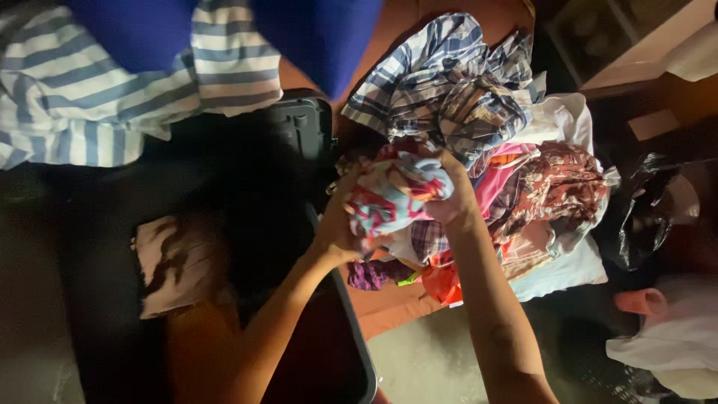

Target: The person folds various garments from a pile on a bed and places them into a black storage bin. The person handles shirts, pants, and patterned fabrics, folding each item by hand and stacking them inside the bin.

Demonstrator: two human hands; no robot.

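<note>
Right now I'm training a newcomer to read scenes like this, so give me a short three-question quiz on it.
1. True or false: both hands grip the same patterned cloth.
2. Which lies just beyond that cloth on the pile: A) a blue-and-white plaid shirt, B) a green towel, C) a yellow hat?
3. What dark thing lies under the left hand's forearm?

Key: 1 true, the right hand holds it too. 2 A, the plaid shirt. 3 a black suitcase.
</note>
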